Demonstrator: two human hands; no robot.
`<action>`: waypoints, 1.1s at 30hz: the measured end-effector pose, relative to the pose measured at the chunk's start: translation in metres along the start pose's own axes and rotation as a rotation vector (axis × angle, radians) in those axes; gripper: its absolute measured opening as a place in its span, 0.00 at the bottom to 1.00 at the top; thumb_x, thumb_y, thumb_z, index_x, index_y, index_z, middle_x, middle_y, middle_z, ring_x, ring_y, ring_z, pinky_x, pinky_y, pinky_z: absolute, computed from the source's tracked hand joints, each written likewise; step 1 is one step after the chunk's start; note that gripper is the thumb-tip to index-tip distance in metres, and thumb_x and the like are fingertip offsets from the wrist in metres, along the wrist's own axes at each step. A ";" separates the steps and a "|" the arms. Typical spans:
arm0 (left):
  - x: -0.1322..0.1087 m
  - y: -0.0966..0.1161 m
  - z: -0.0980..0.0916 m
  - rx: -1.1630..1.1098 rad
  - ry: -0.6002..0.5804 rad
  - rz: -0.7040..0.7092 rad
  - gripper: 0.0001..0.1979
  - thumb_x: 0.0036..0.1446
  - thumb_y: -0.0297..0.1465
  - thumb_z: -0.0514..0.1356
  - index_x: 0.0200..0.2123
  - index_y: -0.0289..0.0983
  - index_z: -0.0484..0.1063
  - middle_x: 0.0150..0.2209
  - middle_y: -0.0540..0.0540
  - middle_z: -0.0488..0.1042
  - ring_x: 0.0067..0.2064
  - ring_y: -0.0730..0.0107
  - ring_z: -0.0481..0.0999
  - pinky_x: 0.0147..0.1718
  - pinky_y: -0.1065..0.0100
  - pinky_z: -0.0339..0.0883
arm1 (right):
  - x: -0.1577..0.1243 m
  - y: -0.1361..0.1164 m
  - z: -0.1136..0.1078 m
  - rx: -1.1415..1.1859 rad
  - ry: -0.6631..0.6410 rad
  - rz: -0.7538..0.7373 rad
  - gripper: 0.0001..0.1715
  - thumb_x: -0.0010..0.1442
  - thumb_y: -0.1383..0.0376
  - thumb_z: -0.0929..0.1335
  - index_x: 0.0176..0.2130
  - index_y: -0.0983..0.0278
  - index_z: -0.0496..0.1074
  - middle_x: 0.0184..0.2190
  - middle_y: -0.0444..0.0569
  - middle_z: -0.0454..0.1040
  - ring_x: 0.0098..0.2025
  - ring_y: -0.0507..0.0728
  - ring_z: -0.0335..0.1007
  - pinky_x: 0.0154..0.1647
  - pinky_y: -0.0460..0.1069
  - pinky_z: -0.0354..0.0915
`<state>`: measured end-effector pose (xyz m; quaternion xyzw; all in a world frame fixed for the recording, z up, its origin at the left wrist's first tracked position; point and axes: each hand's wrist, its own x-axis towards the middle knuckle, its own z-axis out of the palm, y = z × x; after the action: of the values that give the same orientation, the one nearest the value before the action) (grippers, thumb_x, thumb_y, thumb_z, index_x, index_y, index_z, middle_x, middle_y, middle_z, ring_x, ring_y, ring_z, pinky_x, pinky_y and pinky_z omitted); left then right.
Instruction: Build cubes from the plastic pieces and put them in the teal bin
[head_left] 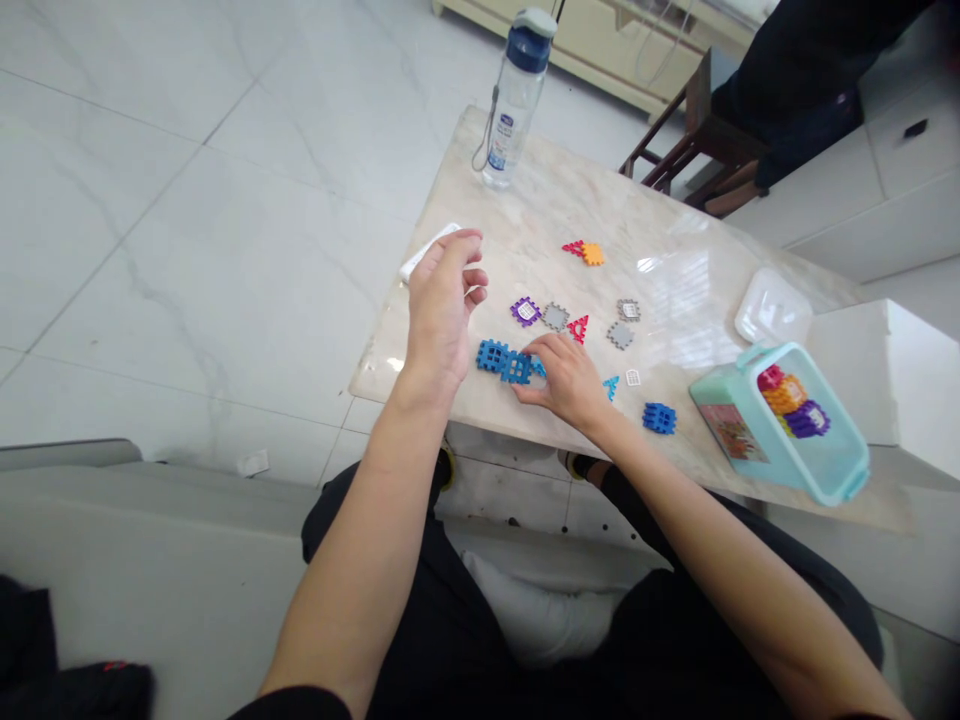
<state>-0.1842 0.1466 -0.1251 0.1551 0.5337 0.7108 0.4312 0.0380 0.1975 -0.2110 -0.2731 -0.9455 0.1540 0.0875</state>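
Note:
My right hand [564, 378] rests on the marble table [675, 270], fingers pressed on a blue assembly of interlocking waffle blocks [504, 361]. My left hand [444, 300] hovers above the table left of those blocks, fingers loosely curled with nothing visible in them. Loose pieces lie beyond: a purple square [526, 310], grey squares [556, 316], a red triangle [578, 328], a red and orange pair [586, 251]. A blue cube [659, 418] and a small blue triangle [611, 386] sit right of my right hand.
A teal plastic box [787, 430] holding red, orange and purple blocks stands at the right, its clear lid [772, 305] behind it. A water bottle [517, 95] stands at the far corner. A white flat object [427, 250] lies at the left edge. A person sits beyond the table.

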 end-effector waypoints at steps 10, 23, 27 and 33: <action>-0.002 0.012 -0.013 -0.143 0.037 -0.018 0.22 0.61 0.51 0.67 0.49 0.42 0.81 0.39 0.47 0.79 0.37 0.71 0.78 0.35 0.67 0.68 | 0.037 -0.013 0.011 -0.069 0.007 0.035 0.24 0.61 0.57 0.81 0.52 0.61 0.76 0.51 0.59 0.80 0.55 0.73 0.74 0.55 0.65 0.69; -0.005 0.019 -0.012 -0.438 0.064 -0.115 0.07 0.60 0.37 0.69 0.39 0.40 0.80 0.33 0.51 0.76 0.29 0.78 0.72 0.30 0.71 0.63 | 0.040 -0.014 0.024 0.048 -0.096 -0.047 0.36 0.66 0.60 0.78 0.67 0.65 0.69 0.62 0.64 0.75 0.65 0.73 0.70 0.66 0.68 0.70; -0.008 0.024 -0.010 -0.484 0.089 -0.164 0.03 0.59 0.32 0.69 0.37 0.40 0.80 0.30 0.52 0.76 0.28 0.79 0.71 0.28 0.72 0.61 | 0.042 -0.016 0.028 0.087 -0.153 -0.019 0.32 0.68 0.64 0.75 0.67 0.63 0.70 0.59 0.62 0.76 0.64 0.72 0.72 0.65 0.67 0.71; -0.009 0.026 -0.011 -0.482 0.091 -0.178 0.03 0.60 0.32 0.69 0.36 0.40 0.79 0.30 0.53 0.75 0.26 0.80 0.69 0.27 0.73 0.60 | 0.044 -0.018 0.029 0.082 -0.154 0.009 0.28 0.69 0.64 0.74 0.65 0.63 0.72 0.57 0.61 0.77 0.62 0.71 0.73 0.64 0.66 0.72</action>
<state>-0.1985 0.1314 -0.1041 -0.0319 0.3791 0.7831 0.4919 -0.0150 0.2003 -0.2282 -0.2609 -0.9412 0.2134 0.0250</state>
